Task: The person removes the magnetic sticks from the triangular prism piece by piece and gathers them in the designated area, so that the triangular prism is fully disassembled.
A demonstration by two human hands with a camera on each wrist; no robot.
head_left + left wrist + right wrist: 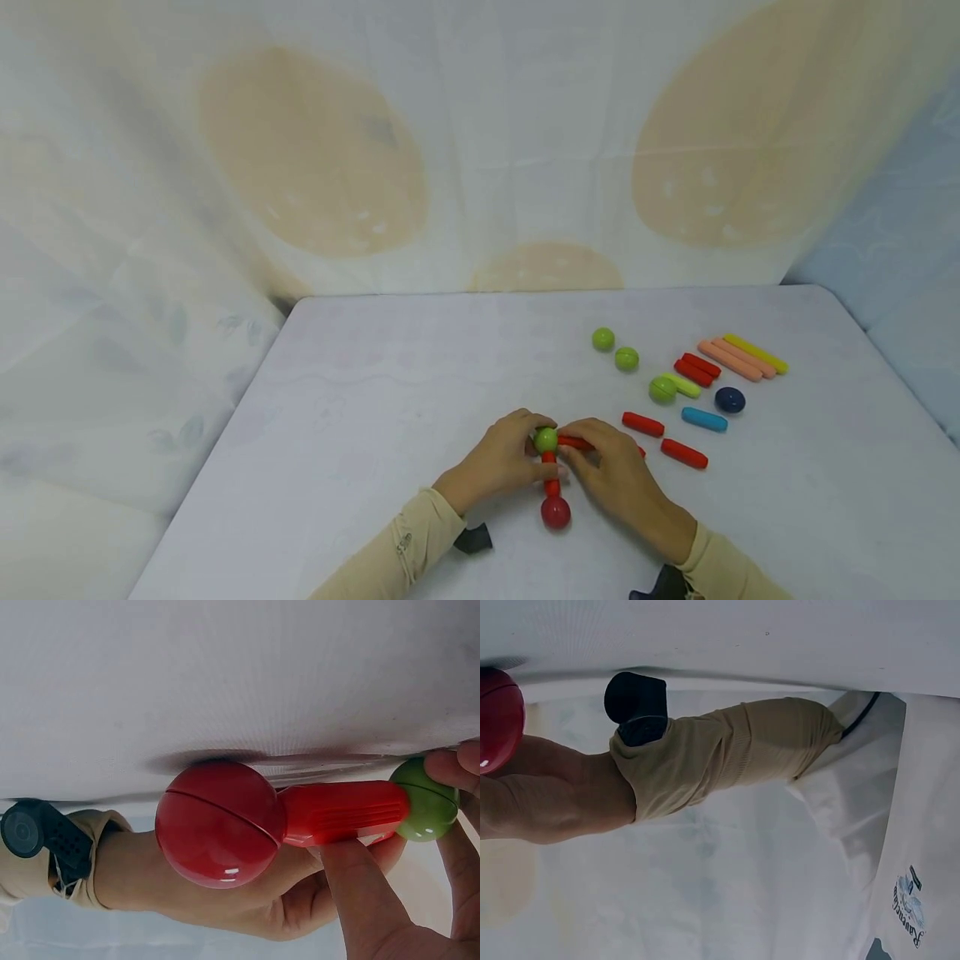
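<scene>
Left hand: left hand (501, 460) low on the desk (375, 400), fingers curled in from the left, pinching the green ball (545, 439) and the red stick (551, 475) under it.
Right hand: right hand (615, 475) mirrors it from the right — fingertips closed on a second red stick (573, 442) that lies sideways with its end at the green ball.
Assembly: red ball (556, 512) nearest the person, red stick joined to it, green ball on the far end; all lying on the desk between the two hands.
Wrist view, left: red ball (219, 823) and stick (341, 812) touching, green ball (424, 802) held by fingertips (450, 769).
Loose parts: right of the hands, well apart — three green balls (626, 359), a dark blue ball (730, 400), a blue stick (704, 419), several red sticks (683, 453), pink and yellow sticks (742, 357).
Obstruction: the right hand hides most of the sideways stick.
</scene>
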